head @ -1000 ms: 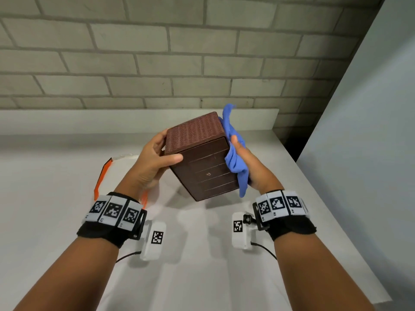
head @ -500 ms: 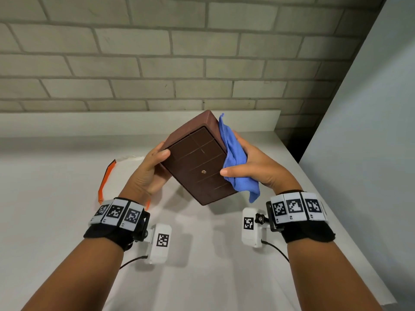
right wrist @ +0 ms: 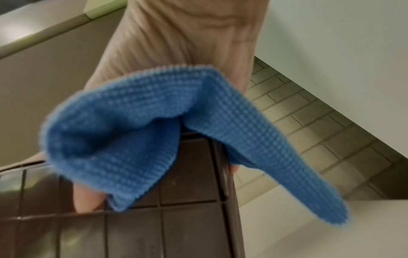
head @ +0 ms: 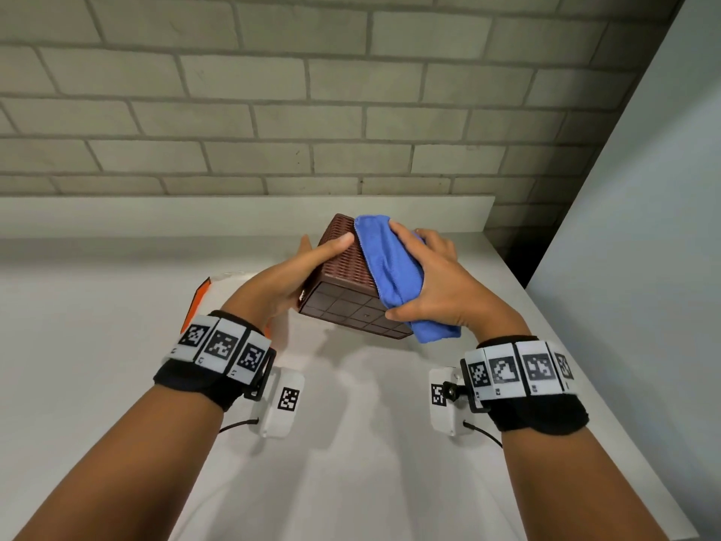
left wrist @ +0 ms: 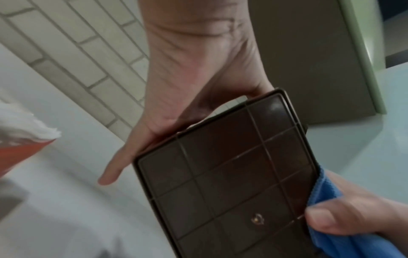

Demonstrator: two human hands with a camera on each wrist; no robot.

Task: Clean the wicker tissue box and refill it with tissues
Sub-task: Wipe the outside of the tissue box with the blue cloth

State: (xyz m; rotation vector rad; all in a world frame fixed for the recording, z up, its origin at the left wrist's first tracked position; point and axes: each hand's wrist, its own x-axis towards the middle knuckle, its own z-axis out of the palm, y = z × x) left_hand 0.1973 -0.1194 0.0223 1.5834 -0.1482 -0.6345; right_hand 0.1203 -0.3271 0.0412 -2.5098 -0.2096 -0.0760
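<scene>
The brown wicker tissue box (head: pixel 347 267) is held tilted above the white table, with its gridded bottom (left wrist: pixel 225 183) turned toward me. My left hand (head: pixel 312 263) grips its left side, the thumb lying across the woven face. My right hand (head: pixel 425 283) holds a blue cloth (head: pixel 390 263) wrapped over the box's right side, with the thumb pinching the cloth at the bottom edge. The right wrist view shows the blue cloth (right wrist: pixel 154 113) draped over the box's (right wrist: pixel 154 227) corner. The box's opening is hidden.
An orange and white tissue pack (head: pixel 201 294) lies on the table (head: pixel 117 384) behind my left wrist, with white tissue (left wrist: pixel 26 125) showing in it. A brick wall (head: pixel 351 111) with a low ledge stands behind. A grey panel (head: pixel 643 228) closes the right side.
The box has been rotated so a woven side faces up. My right hand has slid the cloth from the box's lower right edge up over that side. Both hands moved away from me.
</scene>
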